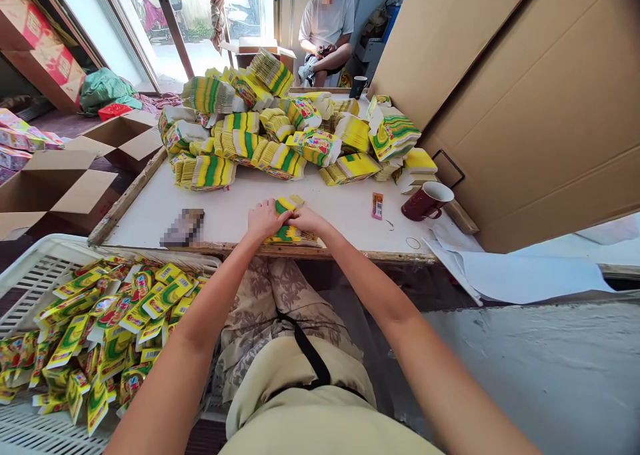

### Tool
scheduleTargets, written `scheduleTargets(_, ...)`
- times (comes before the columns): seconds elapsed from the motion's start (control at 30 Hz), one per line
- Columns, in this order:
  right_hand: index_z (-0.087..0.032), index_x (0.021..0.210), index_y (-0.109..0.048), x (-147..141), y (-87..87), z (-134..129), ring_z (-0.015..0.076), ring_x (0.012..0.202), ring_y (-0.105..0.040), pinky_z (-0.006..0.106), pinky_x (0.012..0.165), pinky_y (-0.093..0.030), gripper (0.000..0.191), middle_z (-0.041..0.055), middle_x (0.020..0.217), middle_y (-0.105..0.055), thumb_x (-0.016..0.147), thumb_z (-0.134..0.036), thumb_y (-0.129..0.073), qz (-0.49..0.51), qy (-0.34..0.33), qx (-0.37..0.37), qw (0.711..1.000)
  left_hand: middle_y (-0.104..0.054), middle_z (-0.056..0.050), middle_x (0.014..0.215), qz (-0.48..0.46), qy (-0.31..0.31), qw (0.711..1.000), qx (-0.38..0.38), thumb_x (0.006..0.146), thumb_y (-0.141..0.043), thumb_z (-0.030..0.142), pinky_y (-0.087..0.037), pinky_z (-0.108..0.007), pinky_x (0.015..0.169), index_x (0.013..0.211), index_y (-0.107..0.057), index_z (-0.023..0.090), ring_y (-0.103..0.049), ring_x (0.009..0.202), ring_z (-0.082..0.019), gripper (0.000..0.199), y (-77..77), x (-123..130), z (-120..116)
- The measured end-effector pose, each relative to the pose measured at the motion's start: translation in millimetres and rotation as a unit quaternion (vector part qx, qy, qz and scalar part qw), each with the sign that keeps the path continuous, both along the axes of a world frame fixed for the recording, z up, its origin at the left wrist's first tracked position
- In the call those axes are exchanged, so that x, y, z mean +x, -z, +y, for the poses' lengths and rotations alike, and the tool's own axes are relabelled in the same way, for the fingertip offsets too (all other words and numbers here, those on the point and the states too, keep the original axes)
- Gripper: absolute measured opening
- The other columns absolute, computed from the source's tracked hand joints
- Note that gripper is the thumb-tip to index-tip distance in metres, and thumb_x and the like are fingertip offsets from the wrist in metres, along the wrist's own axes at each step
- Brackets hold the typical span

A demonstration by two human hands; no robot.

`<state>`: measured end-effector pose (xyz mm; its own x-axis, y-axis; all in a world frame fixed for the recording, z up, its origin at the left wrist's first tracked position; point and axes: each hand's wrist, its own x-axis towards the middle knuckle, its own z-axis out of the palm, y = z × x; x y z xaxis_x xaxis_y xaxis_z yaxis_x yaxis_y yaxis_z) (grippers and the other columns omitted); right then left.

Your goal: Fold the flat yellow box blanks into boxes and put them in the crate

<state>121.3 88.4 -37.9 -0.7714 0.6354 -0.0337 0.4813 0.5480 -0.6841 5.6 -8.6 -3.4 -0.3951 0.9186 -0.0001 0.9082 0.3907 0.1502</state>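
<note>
At the near edge of the table, my left hand [265, 220] grips the left side of a small stack of flat yellow-and-green cartons [286, 233]. From the right, my right hand [306, 220] closes on the same stack, its fingertips meeting the left hand over the middle. The hands cover much of the stack, so its exact shape is partly hidden. Beyond them lies a heap of bundled yellow-and-green cartons [240, 145], stacked in layers. Below my left arm, a white plastic basket [47, 255] holds many folded yellow cartons [125, 315].
A dark red mug [425, 201] and a small red packet [377, 206] stand right on the white table [345, 221]. A blurred flat object [184, 228] lies left. Open cardboard boxes [60, 188] sit beside the table; tall cardboard [540, 108] borders the right. A person [327, 21] sits behind.
</note>
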Motion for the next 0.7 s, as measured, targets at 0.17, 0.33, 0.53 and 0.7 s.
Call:
scheduleTargets(0.17, -0.017, 0.083, -0.075, 23.6, -8.6, 13.5, 0.0214, 0.081, -0.064, 0.026, 0.067, -0.043, 0.022, 0.0093, 0.079, -0.074, 0.081, -0.035, -0.063, -0.071, 0.082, 0.060, 0.992, -0.062, -0.016, 0.126, -0.004, -0.010, 1.000, 0.009, 0.093, -0.030, 0.063, -0.043, -0.043, 0.091, 0.121, -0.052, 0.019, -0.056, 0.116, -0.033, 0.057, 3.5, -0.1, 0.8)
scheduleTargets(0.33, -0.014, 0.085, -0.075, 46.1, -18.9, 16.4, 0.0160, 0.077, -0.062, 0.024, 0.069, -0.041, 0.017, 0.0040, 0.083, -0.074, 0.081, -0.021, -0.059, -0.071, 0.006, 0.064, 0.995, -0.061, -0.015, 0.128, -0.020, -0.023, 0.999, -0.014, 0.091, -0.035, 0.063, -0.043, -0.044, 0.092, 0.122, -0.053, 0.019, -0.055, 0.117, -0.033, 0.057, -1.2, -0.2, 4.9)
scheduleTargets(0.53, -0.016, 0.081, -0.075, 67.4, -22.1, 15.5, 0.0136, 0.066, -0.061, 0.023, 0.065, -0.043, 0.018, -0.0026, 0.069, -0.070, 0.081, -0.031, -0.065, -0.065, -0.059, 0.055, 0.995, -0.062, -0.015, 0.128, -0.017, -0.019, 1.000, -0.018, 0.092, -0.034, 0.062, -0.043, -0.043, 0.093, 0.123, -0.053, 0.018, -0.054, 0.118, -0.033, 0.056, -2.2, -0.2, 4.4)
scheduleTargets(0.7, -0.016, 0.107, -0.071, 54.5, -14.0, 5.7, 0.0184, 0.088, -0.062, 0.027, 0.076, -0.044, 0.028, 0.0092, 0.101, -0.070, 0.094, -0.020, -0.047, -0.024, 0.049, 0.143, 0.988, -0.062, -0.016, 0.126, -0.007, -0.010, 1.000, -0.010, 0.094, -0.030, 0.061, -0.043, -0.042, 0.092, 0.122, -0.053, 0.017, -0.055, 0.117, -0.033, 0.057, -0.7, 0.8, 2.5)
